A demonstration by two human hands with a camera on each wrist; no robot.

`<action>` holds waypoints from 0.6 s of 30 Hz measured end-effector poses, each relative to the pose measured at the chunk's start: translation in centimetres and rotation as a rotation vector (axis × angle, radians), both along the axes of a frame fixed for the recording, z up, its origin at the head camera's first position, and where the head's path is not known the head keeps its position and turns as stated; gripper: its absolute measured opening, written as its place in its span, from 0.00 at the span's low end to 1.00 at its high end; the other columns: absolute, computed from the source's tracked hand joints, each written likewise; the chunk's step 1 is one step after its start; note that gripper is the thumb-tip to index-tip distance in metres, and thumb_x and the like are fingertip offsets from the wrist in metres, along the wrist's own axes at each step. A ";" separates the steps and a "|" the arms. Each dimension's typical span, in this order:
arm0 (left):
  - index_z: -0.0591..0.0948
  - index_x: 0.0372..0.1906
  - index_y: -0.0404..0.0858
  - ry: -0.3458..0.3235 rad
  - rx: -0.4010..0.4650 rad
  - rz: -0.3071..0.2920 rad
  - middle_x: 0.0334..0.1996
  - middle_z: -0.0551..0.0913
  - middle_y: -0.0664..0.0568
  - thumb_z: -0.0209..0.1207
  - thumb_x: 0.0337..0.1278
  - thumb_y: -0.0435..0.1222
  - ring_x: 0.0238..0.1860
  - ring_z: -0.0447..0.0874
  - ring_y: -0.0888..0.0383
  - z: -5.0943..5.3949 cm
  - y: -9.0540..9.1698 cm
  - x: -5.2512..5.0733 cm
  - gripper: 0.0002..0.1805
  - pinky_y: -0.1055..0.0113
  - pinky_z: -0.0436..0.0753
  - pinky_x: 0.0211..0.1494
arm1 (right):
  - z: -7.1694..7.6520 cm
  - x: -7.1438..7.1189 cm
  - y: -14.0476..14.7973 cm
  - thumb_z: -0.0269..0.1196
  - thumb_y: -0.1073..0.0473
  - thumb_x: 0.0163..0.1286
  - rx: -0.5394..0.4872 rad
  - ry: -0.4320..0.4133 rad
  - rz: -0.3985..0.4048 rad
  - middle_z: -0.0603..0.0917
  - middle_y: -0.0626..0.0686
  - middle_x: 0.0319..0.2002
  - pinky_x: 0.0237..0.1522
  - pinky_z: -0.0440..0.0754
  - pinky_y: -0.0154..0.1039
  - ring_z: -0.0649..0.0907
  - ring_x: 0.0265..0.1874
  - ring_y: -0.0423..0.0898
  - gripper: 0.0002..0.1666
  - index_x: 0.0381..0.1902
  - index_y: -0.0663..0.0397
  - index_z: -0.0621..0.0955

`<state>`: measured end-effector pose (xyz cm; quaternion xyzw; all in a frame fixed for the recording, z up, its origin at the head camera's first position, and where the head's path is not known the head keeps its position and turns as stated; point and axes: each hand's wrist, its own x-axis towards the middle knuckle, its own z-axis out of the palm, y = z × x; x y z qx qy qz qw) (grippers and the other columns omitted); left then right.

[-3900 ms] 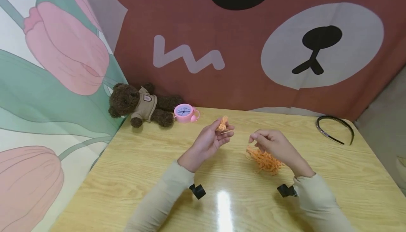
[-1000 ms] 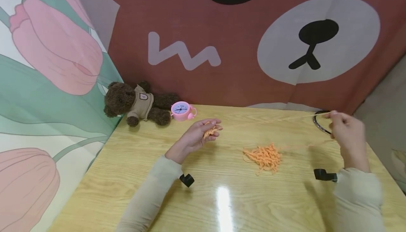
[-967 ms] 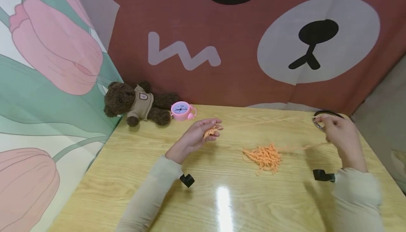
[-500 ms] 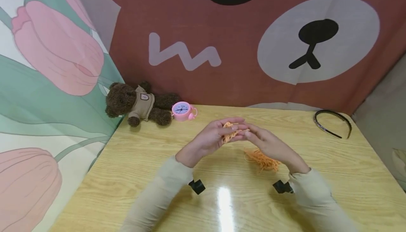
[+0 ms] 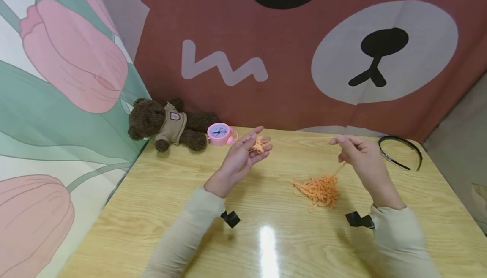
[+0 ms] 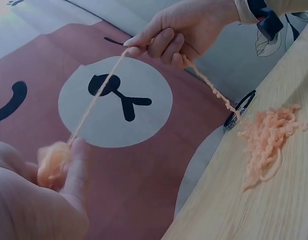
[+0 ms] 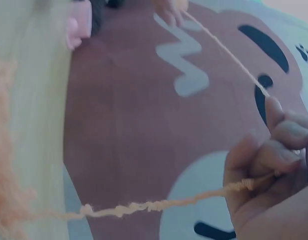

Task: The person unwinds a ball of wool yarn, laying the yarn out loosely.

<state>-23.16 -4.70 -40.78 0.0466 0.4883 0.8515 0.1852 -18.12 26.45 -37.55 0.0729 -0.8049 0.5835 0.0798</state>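
My left hand (image 5: 236,162) holds a small wound bundle of orange yarn (image 5: 258,145) against its fingers, the thumb pressing on it. Over to the right, my right hand (image 5: 363,162) pinches a strand between thumb and forefinger. In the left wrist view that strand (image 6: 96,95) runs taut from the bundle up to the right fingertips. A crinkled length of yarn (image 7: 158,205) leaves the curled lower fingers of the right hand, as the right wrist view shows. It leads down to a loose, kinky yarn pile (image 5: 319,190) on the table.
A brown teddy bear (image 5: 175,126) in a beige shirt lies at the back left of the wooden table (image 5: 152,210). Touching its legs is a pink alarm clock (image 5: 219,133). A black headband (image 5: 399,137) lies at the back right, before a printed cloth backdrop (image 5: 289,71).
Half a second ago both hands met at the bundle. Now the right hand has moved right with the strand, and the left hand slightly left. Earlier, the right hand was stretched farther right.
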 end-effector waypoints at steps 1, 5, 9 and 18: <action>0.71 0.73 0.52 -0.013 0.017 0.013 0.67 0.74 0.37 0.42 0.83 0.43 0.44 0.90 0.60 -0.1 -0.1 -0.1 0.22 0.71 0.89 0.50 | 0.0 0.0 0.4 0.58 0.47 0.78 -0.050 0.013 -0.027 0.73 0.43 0.19 0.34 0.85 0.30 0.76 0.23 0.43 0.22 0.49 0.61 0.85; 0.72 0.72 0.54 -0.048 0.049 0.021 0.55 0.83 0.47 0.42 0.83 0.44 0.41 0.91 0.59 -0.2 -0.3 -0.1 0.21 0.70 0.90 0.46 | 0.1 0.1 1.5 0.62 0.50 0.75 -0.220 0.054 -0.080 0.77 0.44 0.25 0.30 0.83 0.29 0.70 0.20 0.44 0.20 0.47 0.63 0.86; 0.66 0.77 0.47 -0.074 0.071 -0.055 0.39 0.85 0.52 0.40 0.83 0.38 0.34 0.89 0.63 0.0 -0.3 -0.1 0.24 0.75 0.89 0.39 | 0.0 0.1 1.8 0.62 0.51 0.75 -0.266 0.051 -0.090 0.70 0.46 0.14 0.28 0.82 0.30 0.65 0.17 0.46 0.18 0.44 0.62 0.86; 0.68 0.74 0.39 -0.080 -0.020 -0.076 0.37 0.84 0.56 0.48 0.78 0.31 0.30 0.84 0.67 0.1 -0.3 0.0 0.24 0.78 0.85 0.35 | 0.3 0.2 3.9 0.64 0.49 0.72 -0.399 0.086 -0.213 0.64 0.46 0.13 0.25 0.82 0.29 0.61 0.15 0.45 0.19 0.44 0.62 0.86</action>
